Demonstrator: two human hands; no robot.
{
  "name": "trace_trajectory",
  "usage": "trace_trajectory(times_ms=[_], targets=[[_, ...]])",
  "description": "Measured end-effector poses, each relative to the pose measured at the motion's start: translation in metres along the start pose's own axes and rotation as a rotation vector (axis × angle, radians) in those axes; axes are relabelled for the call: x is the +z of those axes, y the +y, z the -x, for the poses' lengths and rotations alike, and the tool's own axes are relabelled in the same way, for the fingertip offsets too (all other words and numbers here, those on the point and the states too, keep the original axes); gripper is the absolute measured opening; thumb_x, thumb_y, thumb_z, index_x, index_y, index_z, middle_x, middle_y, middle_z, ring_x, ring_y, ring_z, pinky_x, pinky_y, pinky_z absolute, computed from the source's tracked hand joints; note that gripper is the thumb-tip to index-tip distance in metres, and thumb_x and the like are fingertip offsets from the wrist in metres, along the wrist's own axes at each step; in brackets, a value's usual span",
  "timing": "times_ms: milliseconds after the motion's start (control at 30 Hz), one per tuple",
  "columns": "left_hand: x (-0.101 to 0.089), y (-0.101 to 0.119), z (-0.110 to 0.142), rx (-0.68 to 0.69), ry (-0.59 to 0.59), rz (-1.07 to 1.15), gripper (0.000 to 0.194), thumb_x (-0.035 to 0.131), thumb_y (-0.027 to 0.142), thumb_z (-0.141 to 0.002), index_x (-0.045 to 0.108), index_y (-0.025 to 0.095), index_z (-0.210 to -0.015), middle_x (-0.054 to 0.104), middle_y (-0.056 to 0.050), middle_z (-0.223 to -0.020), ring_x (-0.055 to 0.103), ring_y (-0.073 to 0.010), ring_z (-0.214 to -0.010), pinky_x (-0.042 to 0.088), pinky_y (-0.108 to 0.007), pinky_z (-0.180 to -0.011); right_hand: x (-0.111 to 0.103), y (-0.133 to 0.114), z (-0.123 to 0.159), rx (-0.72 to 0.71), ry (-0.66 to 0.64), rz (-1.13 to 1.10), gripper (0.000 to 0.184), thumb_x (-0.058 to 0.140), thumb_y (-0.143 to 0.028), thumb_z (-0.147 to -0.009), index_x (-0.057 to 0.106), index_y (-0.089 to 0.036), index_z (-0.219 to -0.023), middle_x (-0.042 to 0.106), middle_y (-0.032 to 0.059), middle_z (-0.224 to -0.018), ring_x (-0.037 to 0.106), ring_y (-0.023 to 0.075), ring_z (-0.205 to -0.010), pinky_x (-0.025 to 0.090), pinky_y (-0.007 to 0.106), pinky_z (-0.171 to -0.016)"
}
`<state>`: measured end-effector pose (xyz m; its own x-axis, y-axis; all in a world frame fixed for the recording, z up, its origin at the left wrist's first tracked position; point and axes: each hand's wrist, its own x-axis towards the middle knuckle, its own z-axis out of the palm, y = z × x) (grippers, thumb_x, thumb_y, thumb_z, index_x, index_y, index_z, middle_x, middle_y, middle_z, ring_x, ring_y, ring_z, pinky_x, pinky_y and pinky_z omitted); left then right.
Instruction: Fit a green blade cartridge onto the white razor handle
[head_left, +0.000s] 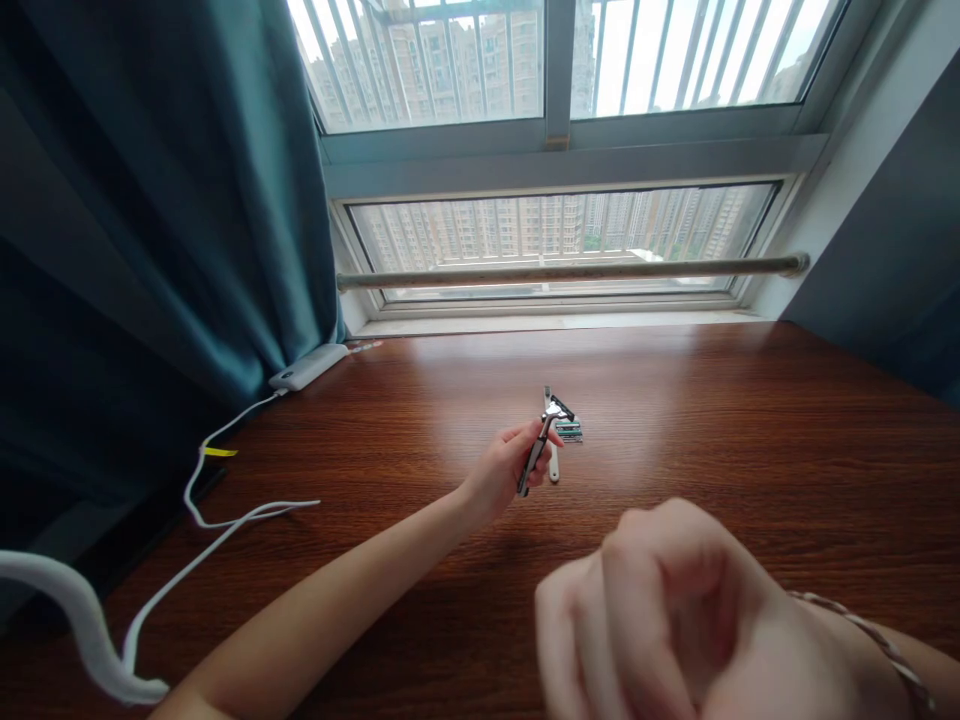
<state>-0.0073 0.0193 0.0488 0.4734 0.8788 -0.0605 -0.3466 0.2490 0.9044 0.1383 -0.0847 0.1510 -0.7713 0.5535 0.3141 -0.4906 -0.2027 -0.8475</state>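
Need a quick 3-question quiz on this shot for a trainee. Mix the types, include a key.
1. Open: what does the left hand hold?
2. True or false: the right hand appears nearer the camera than the left hand.
3. Multiple choice: where is the twisted band worn?
A. left wrist
B. right wrist
C. both wrists

Key:
1. A razor.
2. True; it looms large and blurred in the foreground.
3. B.
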Motion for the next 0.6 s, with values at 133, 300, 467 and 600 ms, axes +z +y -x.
trace_trajectory(times_ms=[133,300,467,600], targets=[[0.000,0.002,0.000,-0.005,-0.007,0.002,0.034,0.048,0.044,-0.077,0.057,0.011,-0.073,0.041,0.001,-0.052,0.034,-0.0064,-0.045,0.020,-0.022,-0.042,-0.048,-0.006,-0.019,-0.390,0.378,0.188,0.033,0.044,-0.036,-0.086,0.049,-0.020,-0.058,0.044,-0.0035,-0.044,0.046,0.0099,-0.049,0.040,0.025,-0.054],[-0.001,0.004,0.001,0.008,-0.023,-0.041,0.036,0.047,0.047,-0.076,0.056,0.012,-0.069,0.042,0.002,-0.047,0.031,-0.0057,-0.040,0.021,-0.022,-0.042,-0.129,0.001,-0.035,-0.317,0.549,0.503,0.027,0.065,-0.024,-0.071,0.053,-0.026,-0.095,0.061,0.0007,-0.091,0.055,0.0137,-0.083,0.042,0.029,-0.073],[-0.002,0.006,0.000,0.049,-0.029,-0.054,0.037,0.043,0.045,-0.078,0.056,0.012,-0.068,0.039,0.003,-0.043,0.030,-0.0060,-0.039,0.022,-0.022,-0.043,-0.160,0.022,-0.036,-0.111,0.350,0.451,0.054,0.072,-0.020,-0.061,0.048,-0.026,-0.109,0.059,0.0040,-0.104,0.053,0.0179,-0.097,0.039,0.035,-0.086],[-0.004,0.007,-0.002,0.050,-0.024,-0.058,0.036,0.043,0.043,-0.079,0.056,0.012,-0.067,0.038,0.003,-0.044,0.029,-0.0061,-0.039,0.021,-0.023,-0.043,-0.162,0.032,-0.036,-0.149,0.420,0.449,0.054,0.072,-0.017,-0.060,0.049,-0.025,-0.109,0.061,0.0034,-0.098,0.055,0.0175,-0.094,0.039,0.036,-0.086]])
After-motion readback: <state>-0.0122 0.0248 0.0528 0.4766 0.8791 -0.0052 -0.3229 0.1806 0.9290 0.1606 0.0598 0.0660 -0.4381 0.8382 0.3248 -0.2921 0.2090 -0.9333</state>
